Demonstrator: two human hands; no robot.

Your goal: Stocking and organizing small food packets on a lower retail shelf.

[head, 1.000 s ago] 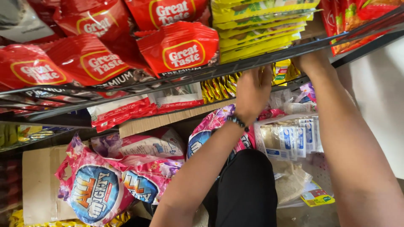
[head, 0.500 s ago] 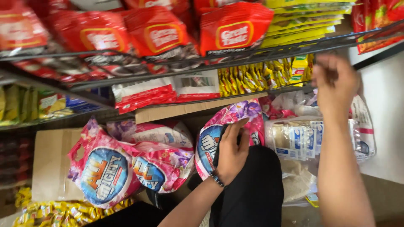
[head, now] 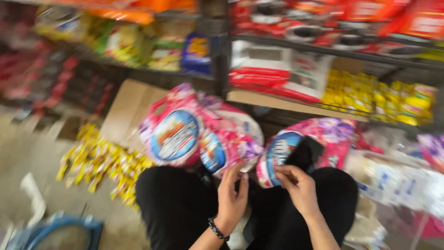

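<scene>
Crouching before a metal shelf rack [head: 222,55], the person has both hands low between the knees, just in front of a heap of pink detergent bags. The left hand [head: 232,196], a beaded bracelet [head: 217,230] at its wrist, has its fingers spread up against the lower edge of the nearest pink bag [head: 217,148]; it touches the plastic, but the blur does not show whether it truly grips it. The right hand [head: 299,187] is curled, thumb and fingers pinching the bottom of a small black object [head: 304,153] that stands up in front of a second pink bag [head: 319,143], to the right of the first. What the black object is cannot be told.

Left of the pink bags, a flattened cardboard sheet [head: 127,109] leans against the rack's lowest tier, and strips of yellow sachets [head: 99,159] lie loose on the floor below it. Right of the bags sits a clear-wrapped white bundle [head: 393,185]; above them, the rack holds more yellow sachets [head: 379,97] and red-and-white packs [head: 273,76].

Handling here seems to call for a firm pinch on the black object with the right hand while the left steadies the slack, slippery bag from beneath, since these soft bags will likely sag and slide against one another if taken only by a corner.
</scene>
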